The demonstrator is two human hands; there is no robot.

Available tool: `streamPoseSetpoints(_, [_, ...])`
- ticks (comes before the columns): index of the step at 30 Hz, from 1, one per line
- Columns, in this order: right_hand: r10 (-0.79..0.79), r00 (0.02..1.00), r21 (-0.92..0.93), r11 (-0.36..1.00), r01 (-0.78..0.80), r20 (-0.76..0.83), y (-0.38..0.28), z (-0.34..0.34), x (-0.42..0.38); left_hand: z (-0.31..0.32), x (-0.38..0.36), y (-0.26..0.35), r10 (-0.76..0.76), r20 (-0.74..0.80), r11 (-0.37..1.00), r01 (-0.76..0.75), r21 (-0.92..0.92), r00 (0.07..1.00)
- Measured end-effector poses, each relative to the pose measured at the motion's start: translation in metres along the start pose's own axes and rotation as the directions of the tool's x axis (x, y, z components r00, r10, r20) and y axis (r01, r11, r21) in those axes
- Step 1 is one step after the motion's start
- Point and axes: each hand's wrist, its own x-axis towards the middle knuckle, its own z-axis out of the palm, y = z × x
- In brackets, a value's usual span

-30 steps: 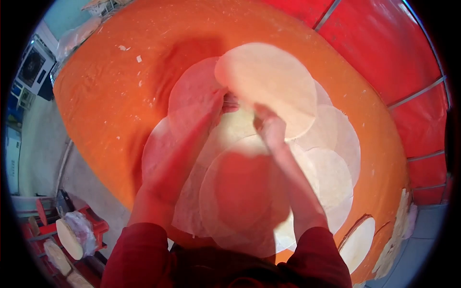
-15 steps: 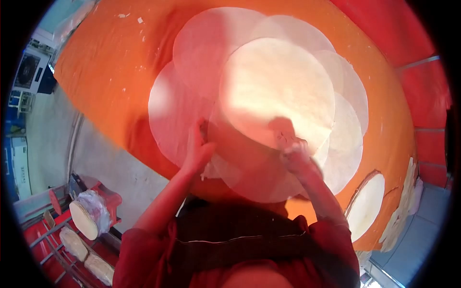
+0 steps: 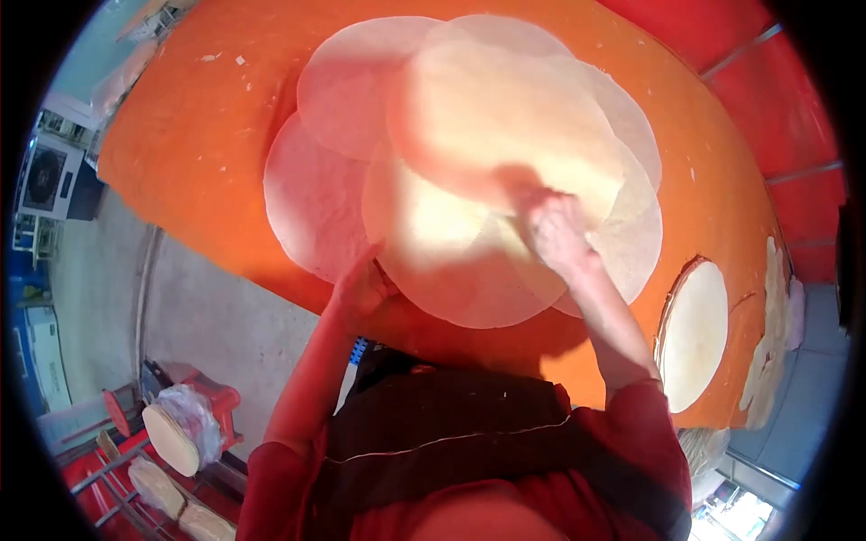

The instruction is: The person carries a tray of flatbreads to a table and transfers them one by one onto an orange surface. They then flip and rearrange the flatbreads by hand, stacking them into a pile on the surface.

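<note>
Several large, thin, pale round sheets, which look like dough, overlap in a ring on the orange cloth. The brightest round sheet [image 3: 514,99] lies over the middle. My right hand [image 3: 555,230] is closed, palm down, near this sheet's front edge; what its fingers hold, if anything, is hidden. At the left edge of the nearest round sheet [image 3: 442,288], my left hand [image 3: 363,290] has its fingers loosely bent and apart, with nothing visible in them. Another sheet [image 3: 307,198] spreads beyond my left hand.
The orange cloth [image 3: 189,162] covers the table. A thick stack of round sheets [image 3: 696,338] lies at the right. Plastic-wrapped stacks [image 3: 171,442] sit on a red rack at lower left. Grey floor [image 3: 216,316] shows beside the table, and red panels [image 3: 776,117] border the right.
The view has shifted, so the sheets sit higher in the picture. My right hand is higher in view, and my left hand is lower, at the nearest sheet's edge. Light now falls on that sheet.
</note>
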Motion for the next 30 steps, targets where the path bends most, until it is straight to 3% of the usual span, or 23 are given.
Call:
streamPoseSetpoints(1, [0.032,0.994,0.045,0.998,-0.037,0.104,0.012,0.015,-0.006,-0.018,0.004,-0.009,-0.066,0.011,0.998,0.066,0.01,0.998])
streamPoseSetpoints(3, [0.096,0.945,0.122,0.983,-0.14,0.314,0.031,0.028,-0.017,-0.013,0.003,-0.017,-0.05,0.048,0.998,0.052,-0.042,0.998])
streamPoseSetpoints(4, [0.116,0.957,0.013,0.992,-0.124,0.266,0.03,0.011,-0.006,-0.009,0.003,-0.018,-0.035,0.067,0.997,0.039,-0.061,0.997])
streamPoseSetpoints(6, [-0.074,0.997,-0.112,0.991,0.072,-0.011,0.002,-0.031,0.005,0.007,-0.005,-0.019,0.012,0.095,0.993,0.0,-0.122,0.995])
streamPoseSetpoints(8, [-0.041,0.998,-0.198,0.979,0.051,0.053,-0.031,-0.037,-0.01,0.017,-0.009,-0.015,0.033,0.151,0.988,-0.009,-0.153,0.988])
streamPoseSetpoints(9, [-0.18,0.984,-0.332,0.929,0.163,-0.02,-0.037,-0.016,-0.025,0.02,-0.009,-0.016,0.029,0.19,0.987,0.002,-0.163,0.981])
streamPoseSetpoints(10, [-0.2,0.979,-0.33,0.928,0.174,-0.046,-0.045,0.012,-0.043,0.022,-0.01,-0.017,0.025,0.23,0.985,0.016,-0.174,0.973])
streamPoseSetpoints(13, [-0.2,0.977,-0.193,0.958,0.211,0.074,-0.071,0.056,-0.085,0.013,-0.012,-0.026,0.038,0.161,0.978,-0.004,-0.208,0.986])
streamPoseSetpoints(14, [-0.13,0.989,-0.141,0.98,0.139,0.075,-0.083,0.059,-0.088,0.012,-0.012,-0.028,0.039,0.171,0.969,0.005,-0.246,0.985])
streamPoseSetpoints(16, [-0.174,0.982,-0.186,0.97,0.156,-0.081,-0.086,0.063,-0.097,0.012,-0.01,-0.03,0.031,0.2,0.949,0.035,-0.314,0.979])
streamPoseSetpoints(22, [-0.069,0.998,0.017,0.998,0.069,0.007,-0.087,0.053,-0.114,0.014,-0.006,-0.032,0.061,0.104,0.956,-0.028,-0.29,0.993])
streamPoseSetpoints(25, [-0.102,0.995,0.082,0.991,0.102,-0.008,-0.094,0.043,-0.107,0.018,-0.006,-0.032,0.05,0.08,0.956,-0.025,-0.292,0.996])
streamPoseSetpoints(28, [-0.221,0.962,-0.118,0.972,0.204,-0.161,-0.084,0.062,-0.101,0.009,0.007,-0.038,0.142,0.301,0.93,-0.023,-0.367,0.943])
streamPoseSetpoints(29, [-0.095,0.988,-0.005,0.995,0.096,0.125,-0.072,0.057,-0.099,0.007,0.007,-0.039,0.124,0.276,0.934,-0.017,-0.358,0.953])
streamPoseSetpoints(30, [0.012,0.912,0.078,0.996,-0.048,0.41,-0.062,0.037,-0.086,0.014,0.001,-0.034,0.104,0.251,0.937,-0.01,-0.349,0.962])
